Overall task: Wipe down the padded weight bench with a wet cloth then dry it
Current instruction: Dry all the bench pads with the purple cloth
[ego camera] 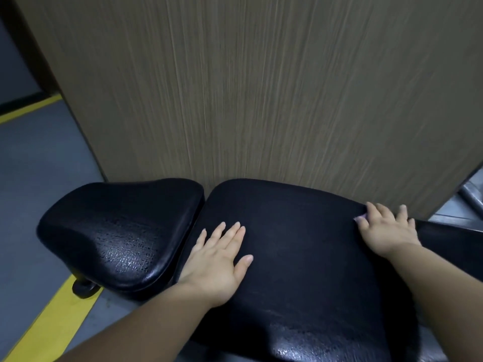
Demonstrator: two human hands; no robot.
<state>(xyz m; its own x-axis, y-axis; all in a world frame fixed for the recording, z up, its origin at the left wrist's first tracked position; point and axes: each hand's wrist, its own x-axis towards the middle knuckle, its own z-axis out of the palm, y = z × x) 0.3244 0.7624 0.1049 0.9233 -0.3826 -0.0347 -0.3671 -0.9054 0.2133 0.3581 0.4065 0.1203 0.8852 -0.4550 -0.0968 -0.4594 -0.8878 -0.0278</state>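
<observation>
The black padded weight bench fills the lower half of the head view, with a long back pad (300, 244) and a separate seat pad (117, 231) to its left. My left hand (219, 259) lies flat on the back pad near the gap between the pads, fingers straight and spread. My right hand (386, 228) presses on the far right edge of the back pad over a small pale purple cloth (360, 218), of which only a corner shows under the fingers. The pads' cracked vinyl shines in places.
A tall wood-grain panel (261, 87) stands right behind the bench. Grey floor with yellow lines (52, 322) runs along the left. A black bench foot (83, 288) sits under the seat pad. Metal tubing (470, 197) shows at the right edge.
</observation>
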